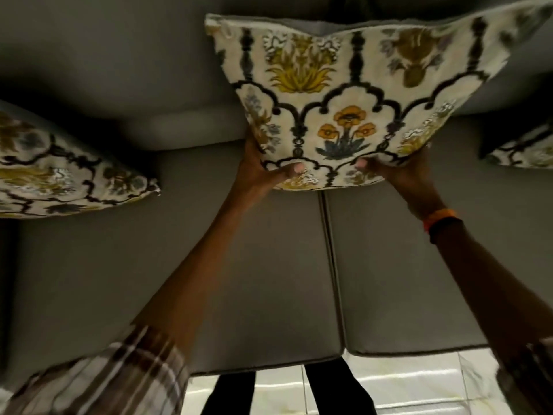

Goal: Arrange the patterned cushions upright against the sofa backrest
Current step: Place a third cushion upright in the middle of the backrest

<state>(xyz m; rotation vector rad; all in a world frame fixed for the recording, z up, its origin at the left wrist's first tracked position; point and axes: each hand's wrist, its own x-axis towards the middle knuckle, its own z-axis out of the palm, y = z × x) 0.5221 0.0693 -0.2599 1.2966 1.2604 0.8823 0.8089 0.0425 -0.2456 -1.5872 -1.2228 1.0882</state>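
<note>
A cream cushion with black arches and yellow and orange flowers stands upright at the middle of the grey sofa, its top against the backrest. My left hand grips its lower left corner and my right hand grips its lower right edge. A second patterned cushion lies tilted on the seat at the far left. Only a corner of a third patterned cushion shows at the right edge.
Two grey seat pads meet at a seam below the held cushion. White floor tiles and dark trouser legs show beneath the sofa's front edge. My right wrist wears an orange band.
</note>
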